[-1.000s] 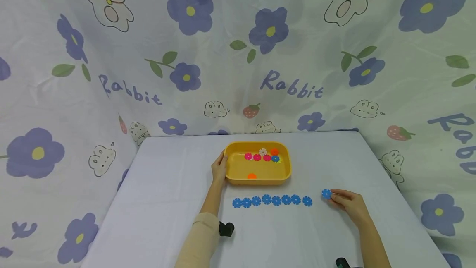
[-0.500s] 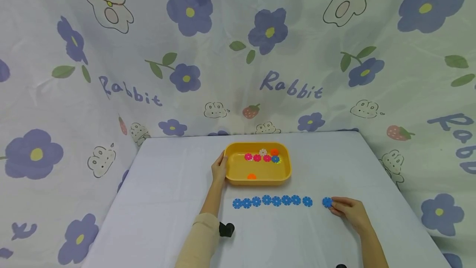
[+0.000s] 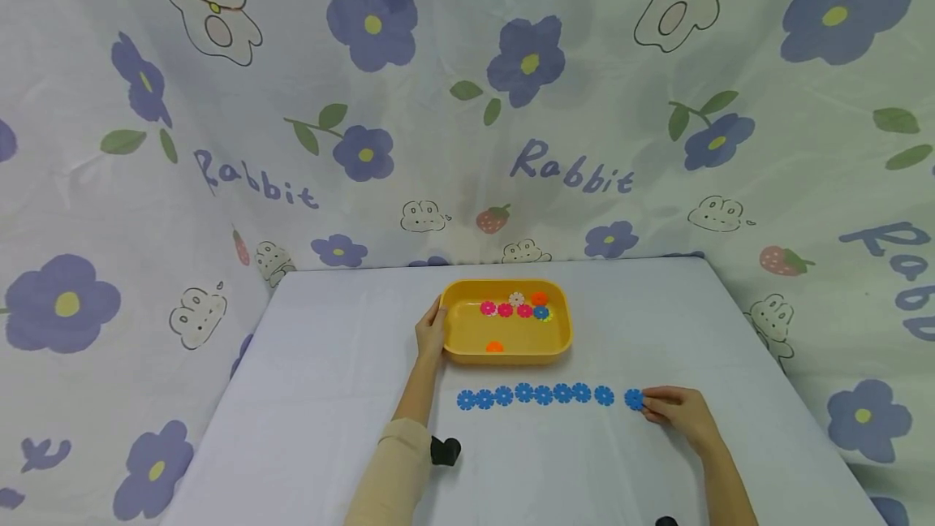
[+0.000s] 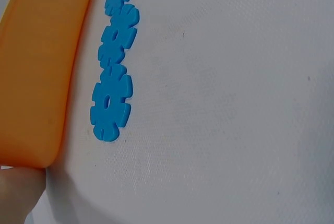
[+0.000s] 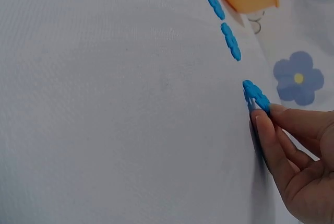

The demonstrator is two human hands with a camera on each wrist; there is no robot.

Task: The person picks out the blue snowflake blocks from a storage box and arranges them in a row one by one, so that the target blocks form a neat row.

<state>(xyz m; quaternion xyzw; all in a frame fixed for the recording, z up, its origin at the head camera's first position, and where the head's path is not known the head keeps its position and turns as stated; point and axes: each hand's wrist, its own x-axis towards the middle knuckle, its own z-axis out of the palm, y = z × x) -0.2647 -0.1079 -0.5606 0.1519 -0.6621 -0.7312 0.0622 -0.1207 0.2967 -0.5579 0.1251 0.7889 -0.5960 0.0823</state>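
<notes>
My right hand (image 3: 679,414) pinches a blue snowflake building disc (image 3: 634,399) between thumb and fingers, just right of a row of matching blue discs (image 3: 543,394). In the right wrist view the pinched disc (image 5: 255,96) is tilted close over the white table, apart from the row's last disc (image 5: 230,42). At the left end of a yellow plastic tray (image 3: 504,357), my left hand (image 3: 431,331) grips the side wall. The left wrist view shows part of that hand (image 4: 21,192) at the tray's corner, with row discs (image 4: 110,102) beside the wall.
Inside the tray lie pink discs (image 3: 505,310), orange ones (image 3: 539,299), a white disc (image 3: 516,299) and a blue one (image 3: 540,312). A patterned curtain (image 3: 453,120) hangs behind the white-covered table (image 3: 351,364). A dark object (image 3: 445,450) sits beside the left sleeve.
My right hand has lowered toward the front with the blue disc, then moved a little left toward the row. The left hand and tray stay in place.
</notes>
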